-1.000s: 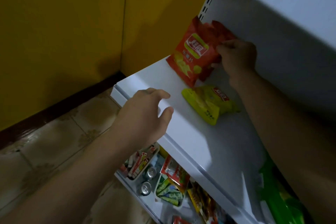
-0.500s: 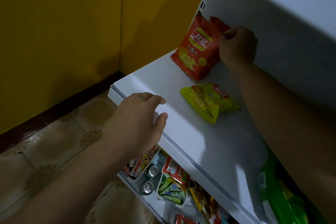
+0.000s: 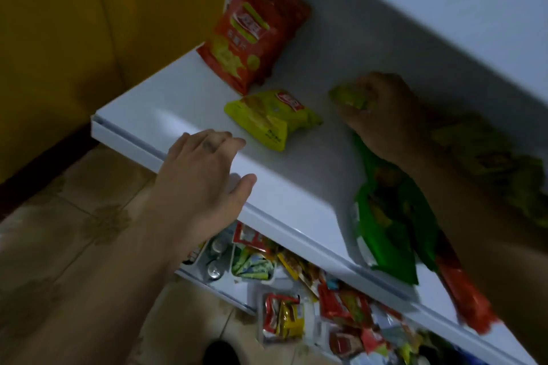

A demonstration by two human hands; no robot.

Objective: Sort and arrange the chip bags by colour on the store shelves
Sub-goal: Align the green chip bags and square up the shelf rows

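— Where is the shelf point(image 3: 154, 115) open?
— At nine o'clock of the yellow bag point(image 3: 267, 118), and between it and the green bag point(image 3: 385, 225) at four o'clock.
— What blocks the back?
— The red bag point(image 3: 252, 32), at eleven o'clock.

left hand point(image 3: 204, 178) palm down, fingers spread | right hand point(image 3: 388, 115) curled, gripping yellow-green bag point(image 3: 350, 96)

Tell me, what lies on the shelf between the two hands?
The yellow bag lies between the left hand and the right hand, in the head view.

A shop: white metal shelves point(image 3: 296, 187) stocked with packaged snacks point(image 3: 284, 315).
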